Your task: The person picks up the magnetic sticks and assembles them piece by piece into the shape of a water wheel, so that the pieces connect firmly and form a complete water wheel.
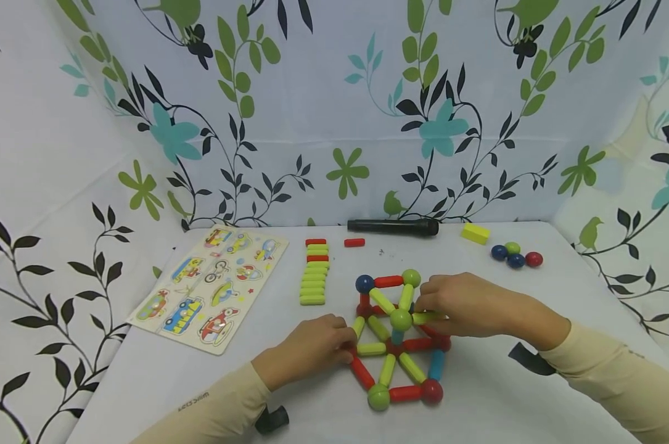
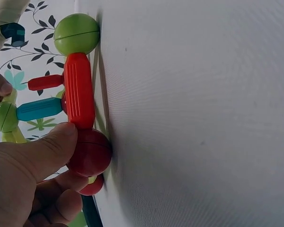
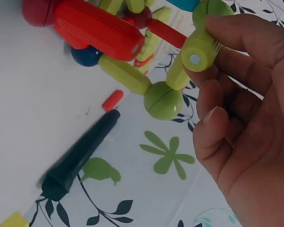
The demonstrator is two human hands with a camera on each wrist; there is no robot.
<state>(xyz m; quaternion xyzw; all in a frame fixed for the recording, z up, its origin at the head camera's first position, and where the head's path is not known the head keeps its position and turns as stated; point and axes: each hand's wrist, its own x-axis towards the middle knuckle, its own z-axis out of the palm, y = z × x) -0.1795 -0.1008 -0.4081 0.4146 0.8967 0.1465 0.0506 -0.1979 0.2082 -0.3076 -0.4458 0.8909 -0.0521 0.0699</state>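
Pinching a red ball (image 2: 90, 152) with our left hand (image 1: 312, 345), our right hand (image 1: 467, 305) grips a green rod (image 3: 199, 49) (structure's three o'clock side).

Reached in from the lower left with the left hand (image 1: 312, 345), forearm sleeved, knuckles up, thumb and curled fingers pinched at the fingertips. Stretched the right hand (image 1: 467, 305) across from the right, wrist bent, sleeve drawn to the wrist, thumb and forefinger closed together, remaining fingers loosely curled beneath.
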